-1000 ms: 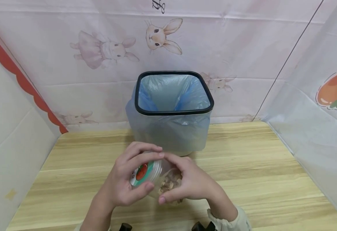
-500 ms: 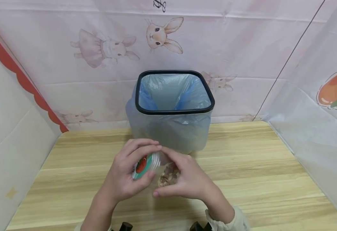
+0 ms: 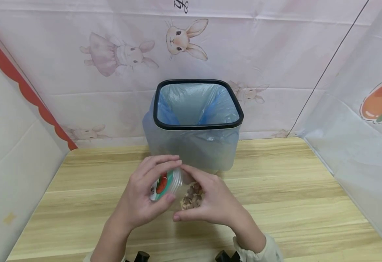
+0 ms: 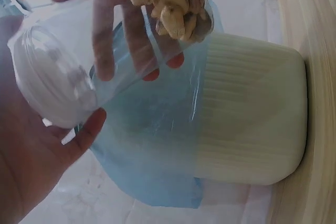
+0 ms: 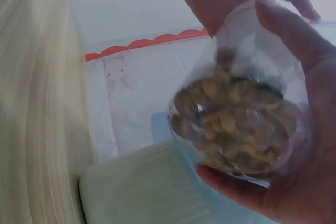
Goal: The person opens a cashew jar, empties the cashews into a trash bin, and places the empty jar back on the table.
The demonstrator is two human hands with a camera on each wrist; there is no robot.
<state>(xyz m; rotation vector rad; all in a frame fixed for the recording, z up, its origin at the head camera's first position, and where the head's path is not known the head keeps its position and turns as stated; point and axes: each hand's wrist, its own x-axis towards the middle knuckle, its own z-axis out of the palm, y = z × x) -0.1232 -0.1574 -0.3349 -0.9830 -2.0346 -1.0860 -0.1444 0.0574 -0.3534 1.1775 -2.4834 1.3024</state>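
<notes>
A clear plastic jar (image 5: pixel 247 38) is held tilted between both hands, above the table in front of the bin. Its screw lid (image 3: pixel 162 185) carries a green, white and red label and faces left. My left hand (image 3: pixel 141 193) grips the lid, thumb on the near side and fingers over the far side. My right hand (image 3: pixel 216 199) holds the jar's body around its lower part. Brown and tan nuts, cashew-like in shape (image 4: pixel 170 6), lie gathered at the bottom end of the jar. The right palm partly hides the jar in the head view.
Just beyond the hands stands a pale bin with a black rim (image 3: pixel 197 127), lined with a blue bag (image 3: pixel 191 103). The wood-grain table (image 3: pixel 292 189) runs up to rabbit-printed cloth walls (image 3: pixel 119 109) at the back and sides.
Both hands have moved slightly upward and away from the body, lifting the jar with them. The nuts have shifted a little inside. The lid is still on the jar.
</notes>
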